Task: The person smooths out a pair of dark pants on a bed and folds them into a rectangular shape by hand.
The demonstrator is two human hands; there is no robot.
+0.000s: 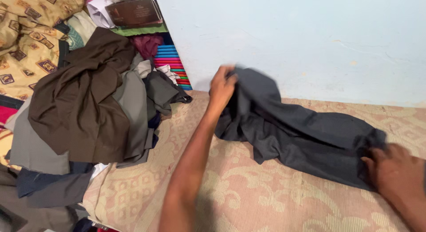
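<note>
- Trousers (301,134), dark grey and rumpled, are lying lengthwise from upper left to lower right.
- Left hand (222,88) is pinching the raised end.
- Right hand (392,172) is gripping the lower end.

I see a heap of clothes (88,112) at the left, with a brown garment (75,103) on top and grey pieces (133,108) beneath it. Under everything lies a beige patterned mat (248,192). Far left is a yellow printed cloth (26,41). Behind the heap, a maroon cloth (146,45) sits beside a stack of striped pink and blue fabric (171,61). Above that rests a dark flat box (135,12), perhaps a package; I can't tell. A pale blue wall (301,37) fills the far right.
</note>
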